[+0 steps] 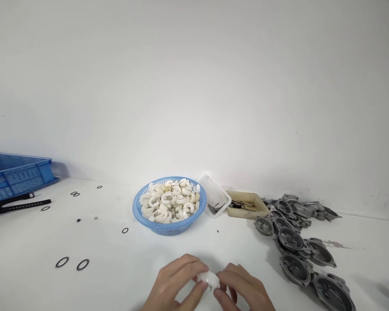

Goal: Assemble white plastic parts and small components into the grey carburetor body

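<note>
Between both hands is a small white curved plastic piece (210, 278), held just above the table's front. My left hand (178, 280) pinches its left end between thumb and fingers. Closed on the right end is my right hand (241, 287), its fingertips partly covering the piece. Beyond the hands stands a round blue basket (170, 230), heaped with similar white C-shaped pieces (167, 198) that have small metal bits among them.
A clear plastic box (218, 194) with thin pins leans by a cream tray (248, 213) of small parts. Grey metal ring housings (291, 239) pile up at right. Black rings (83, 264), a watch (19, 206) and a blue crate (29, 180) are at left.
</note>
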A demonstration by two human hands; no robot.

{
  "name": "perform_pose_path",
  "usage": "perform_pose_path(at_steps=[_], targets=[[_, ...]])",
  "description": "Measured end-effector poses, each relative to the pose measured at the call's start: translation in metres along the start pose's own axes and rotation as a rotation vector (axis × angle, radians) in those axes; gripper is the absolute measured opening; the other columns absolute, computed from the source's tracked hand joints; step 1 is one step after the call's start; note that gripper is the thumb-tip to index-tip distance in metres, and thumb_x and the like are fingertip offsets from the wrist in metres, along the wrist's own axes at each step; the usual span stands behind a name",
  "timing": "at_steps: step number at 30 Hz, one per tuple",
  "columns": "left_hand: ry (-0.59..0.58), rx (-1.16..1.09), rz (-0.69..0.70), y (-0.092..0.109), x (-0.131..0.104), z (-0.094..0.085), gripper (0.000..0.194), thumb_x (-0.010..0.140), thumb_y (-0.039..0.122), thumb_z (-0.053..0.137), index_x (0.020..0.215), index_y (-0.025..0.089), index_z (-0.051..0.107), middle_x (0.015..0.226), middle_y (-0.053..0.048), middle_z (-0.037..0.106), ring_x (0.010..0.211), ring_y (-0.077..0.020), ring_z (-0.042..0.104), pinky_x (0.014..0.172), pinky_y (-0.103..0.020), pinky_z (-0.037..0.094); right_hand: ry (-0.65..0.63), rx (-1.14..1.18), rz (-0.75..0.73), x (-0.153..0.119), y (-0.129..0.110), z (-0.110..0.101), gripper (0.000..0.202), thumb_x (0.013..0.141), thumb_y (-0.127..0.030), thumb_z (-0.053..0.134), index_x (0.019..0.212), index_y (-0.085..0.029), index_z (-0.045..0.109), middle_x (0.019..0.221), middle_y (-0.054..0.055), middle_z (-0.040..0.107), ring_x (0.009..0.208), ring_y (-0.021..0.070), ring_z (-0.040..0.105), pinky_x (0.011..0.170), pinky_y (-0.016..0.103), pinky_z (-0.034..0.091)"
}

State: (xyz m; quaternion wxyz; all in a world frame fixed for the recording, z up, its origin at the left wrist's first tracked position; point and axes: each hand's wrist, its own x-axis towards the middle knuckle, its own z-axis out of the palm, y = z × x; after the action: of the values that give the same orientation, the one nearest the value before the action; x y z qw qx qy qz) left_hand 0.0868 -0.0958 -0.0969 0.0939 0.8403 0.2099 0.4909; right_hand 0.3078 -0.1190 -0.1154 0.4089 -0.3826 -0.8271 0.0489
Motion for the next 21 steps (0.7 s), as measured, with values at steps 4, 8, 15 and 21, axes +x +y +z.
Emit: perform_pose_path(at_steps=[4, 8, 15, 21], targets=[[0.005, 0.139, 0.055, 0.000, 0.000, -0.001, 0.020, 0.104, 0.016, 0.054, 0.121, 0.022, 0.059, 0.100, -0.007, 0.076, 0.086, -0.0175, 0.075, 0.079, -0.023, 0.061, 0.114, -0.151, -0.173, 0.010, -0.007, -0.016, 0.014, 0.101, -0.016, 0.053, 0.096, -0.023, 0.064, 0.073, -0.002, 0.067, 0.057, 0.0130, 0.062, 0.062, 0.027, 0.051], [-0.032, 0.193, 0.102, -0.002, 0.001, -0.001, 0.022, 0.101, 0.011, 0.050, 0.116, 0.022, 0.061, 0.100, -0.006, 0.076, 0.087, -0.0169, 0.076, 0.081, -0.022, 0.061, 0.108, -0.194, -0.202, 0.013, -0.013, -0.024, 0.017, 0.097, -0.011, 0.052, 0.098, -0.023, 0.064, 0.075, -0.001, 0.069, 0.061, 0.0135, 0.066, 0.065, 0.026, 0.051], [-0.060, 0.222, 0.139, -0.007, -0.002, -0.004, 0.020, 0.103, 0.012, 0.048, 0.117, 0.021, 0.061, 0.099, -0.006, 0.075, 0.084, -0.0163, 0.075, 0.077, -0.024, 0.060, 0.125, -0.187, -0.180, 0.013, -0.015, -0.024, 0.017, 0.096, -0.014, 0.053, 0.103, -0.025, 0.065, 0.077, -0.001, 0.070, 0.061, 0.0138, 0.067, 0.064, 0.026, 0.052], [-0.027, 0.216, 0.170, -0.009, -0.002, -0.003, 0.024, 0.100, 0.009, 0.050, 0.117, 0.020, 0.062, 0.099, -0.008, 0.076, 0.084, -0.0175, 0.076, 0.077, -0.024, 0.061, 0.132, -0.174, -0.165, 0.010, -0.012, -0.017, 0.020, 0.097, -0.012, 0.051, 0.101, -0.024, 0.066, 0.075, -0.002, 0.070, 0.063, 0.0136, 0.068, 0.067, 0.025, 0.054]])
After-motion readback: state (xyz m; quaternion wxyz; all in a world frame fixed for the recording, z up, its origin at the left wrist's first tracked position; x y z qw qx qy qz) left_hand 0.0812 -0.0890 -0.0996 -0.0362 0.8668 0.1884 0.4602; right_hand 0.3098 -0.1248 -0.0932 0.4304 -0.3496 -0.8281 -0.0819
